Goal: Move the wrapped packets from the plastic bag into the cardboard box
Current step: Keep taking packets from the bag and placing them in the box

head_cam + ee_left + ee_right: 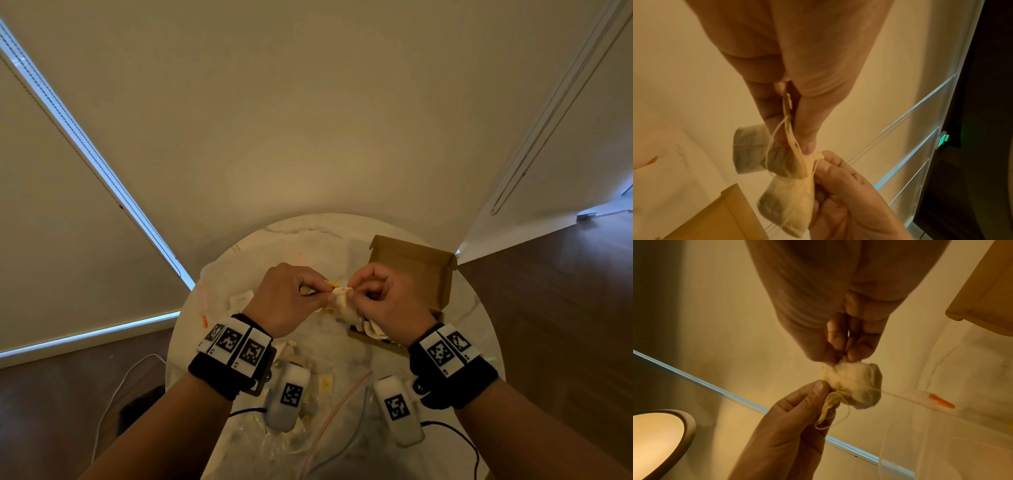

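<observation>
While both hands are raised above the round white marble table [294,236], the left hand [287,301] and right hand [387,301] pinch a tangled cluster of small beige paper packets with strings [789,191] between their fingertips. The open brown cardboard box [414,263] sits behind the right hand, some packets inside. The clear plastic zip bag [335,428] lies nearer, under the wrists
</observation>
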Tool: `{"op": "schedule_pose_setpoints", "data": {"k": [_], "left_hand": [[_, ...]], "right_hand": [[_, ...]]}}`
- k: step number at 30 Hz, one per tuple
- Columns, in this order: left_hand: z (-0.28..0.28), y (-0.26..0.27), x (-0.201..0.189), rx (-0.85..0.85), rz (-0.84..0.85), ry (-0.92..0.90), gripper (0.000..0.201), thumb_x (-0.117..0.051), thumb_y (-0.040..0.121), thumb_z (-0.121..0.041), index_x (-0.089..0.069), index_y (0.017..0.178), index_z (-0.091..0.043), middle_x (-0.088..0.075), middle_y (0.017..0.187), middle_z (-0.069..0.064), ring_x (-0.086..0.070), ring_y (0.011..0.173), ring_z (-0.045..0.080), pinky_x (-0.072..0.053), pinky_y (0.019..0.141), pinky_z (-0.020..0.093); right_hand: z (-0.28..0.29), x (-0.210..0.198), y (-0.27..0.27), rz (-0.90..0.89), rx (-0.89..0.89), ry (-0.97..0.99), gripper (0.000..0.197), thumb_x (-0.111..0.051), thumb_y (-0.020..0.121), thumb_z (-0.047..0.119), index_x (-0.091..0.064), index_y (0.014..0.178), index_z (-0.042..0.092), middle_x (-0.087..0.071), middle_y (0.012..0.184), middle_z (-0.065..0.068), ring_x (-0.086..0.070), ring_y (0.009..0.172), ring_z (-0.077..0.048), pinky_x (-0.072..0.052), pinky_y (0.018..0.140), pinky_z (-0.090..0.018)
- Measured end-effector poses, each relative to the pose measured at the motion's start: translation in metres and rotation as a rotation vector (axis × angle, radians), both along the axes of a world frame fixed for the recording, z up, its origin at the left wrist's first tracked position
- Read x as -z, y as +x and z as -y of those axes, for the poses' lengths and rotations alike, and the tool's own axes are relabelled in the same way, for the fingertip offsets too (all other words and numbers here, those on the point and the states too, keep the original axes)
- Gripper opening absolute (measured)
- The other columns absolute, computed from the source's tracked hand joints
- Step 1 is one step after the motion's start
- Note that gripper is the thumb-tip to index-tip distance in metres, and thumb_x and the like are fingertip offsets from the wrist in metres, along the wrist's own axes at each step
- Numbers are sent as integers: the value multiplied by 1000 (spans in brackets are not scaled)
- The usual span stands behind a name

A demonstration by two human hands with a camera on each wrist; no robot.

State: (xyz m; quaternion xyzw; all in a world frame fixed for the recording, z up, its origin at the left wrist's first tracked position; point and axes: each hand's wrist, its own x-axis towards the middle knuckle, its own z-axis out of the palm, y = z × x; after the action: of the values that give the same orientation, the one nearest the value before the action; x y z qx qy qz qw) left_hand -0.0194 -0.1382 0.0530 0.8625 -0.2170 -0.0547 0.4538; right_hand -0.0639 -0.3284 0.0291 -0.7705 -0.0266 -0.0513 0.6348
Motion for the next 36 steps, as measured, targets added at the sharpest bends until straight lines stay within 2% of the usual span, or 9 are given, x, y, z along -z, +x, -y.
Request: {"op": "schedule_pose_setpoints", "data": {"k": [5, 9, 10, 12, 15, 18, 24, 30, 36], "left_hand": [[-3, 5, -5, 9, 43, -15, 5, -80, 77, -14, -79, 81, -16, -74, 87, -7, -68, 81, 3, -52, 77, 18], [-5, 10, -10, 26, 43, 4, 6, -80, 77, -14, -78, 80, -19, -74, 88, -9, -68, 82, 0, -51, 79, 16], [-4, 11, -11, 33, 39, 8, 6, -80, 77, -13, -78, 80, -18, -74, 87, -10, -68, 82, 0, -50, 78, 14], [-2, 13, -13, 40, 37, 19, 5, -80, 77, -13, -79, 80, -17, -73, 85, -12, -67, 82, -1, -48, 77, 11], [0, 16, -15, 39, 34, 50, 4, -80, 77, -15, -79, 81, -16, -73, 87, -11, -67, 82, -1, -47, 78, 9], [1, 20, -13, 27, 10, 71, 4, -79, 78, -16, -79, 82, -18, -73, 87, -12, -66, 84, -1, -47, 79, 11], [0, 22, -13, 13, -24, 59, 6, -79, 78, -15, -78, 81, -20, -70, 83, -17, -67, 87, 2, -49, 82, 17], [1, 21, -15, 26, -19, 43, 5, -79, 78, -14, -78, 81, -18, -71, 84, -14, -66, 84, 0, -47, 79, 14], [4, 21, -15, 32, -14, 25, 5, -78, 79, -12, -78, 82, -16, -72, 85, -12, -66, 82, -3, -48, 77, 11]], "right_hand": [[8, 11, 0, -44, -64, 7, 35, -56, 79, -11, -68, 99, 15, -73, 85, -8, -62, 71, -43, -53, 63, -48], [7, 34, -2, -151, -263, -168, 52, -60, 77, -9, -64, 115, 26, -66, 108, 14, -63, 95, -3, -54, 79, -25], [4, 40, -2, -179, -309, -150, 52, -60, 78, -9, -63, 118, 24, -65, 115, 12, -60, 106, 0, -52, 85, -22], [-1, 50, -2, -260, -348, -69, 44, -61, 81, -11, -66, 111, 20, -65, 121, 1, -59, 114, -8, -50, 92, -23], [-9, 57, -4, -400, -334, 112, 33, -56, 85, -15, -66, 104, 10, -67, 116, -15, -67, 103, -25, -55, 90, -34], [-11, 61, -7, -450, -333, 191, 32, -50, 87, -18, -63, 108, 2, -67, 109, -23, -69, 93, -28, -57, 85, -38], [-8, 60, -12, -352, -342, 97, 27, -45, 90, -19, -61, 106, -3, -70, 96, -25, -71, 80, -22, -57, 70, -27], [-9, 57, -17, -459, -229, 231, 9, -55, 92, -6, -61, 97, -1, -72, 94, -22, -73, 77, -31, -61, 65, -33], [0, 60, -15, -443, -182, 84, 8, -63, 91, 8, -69, 91, 4, -75, 84, -13, -69, 53, -28, -54, 44, -29]]}}
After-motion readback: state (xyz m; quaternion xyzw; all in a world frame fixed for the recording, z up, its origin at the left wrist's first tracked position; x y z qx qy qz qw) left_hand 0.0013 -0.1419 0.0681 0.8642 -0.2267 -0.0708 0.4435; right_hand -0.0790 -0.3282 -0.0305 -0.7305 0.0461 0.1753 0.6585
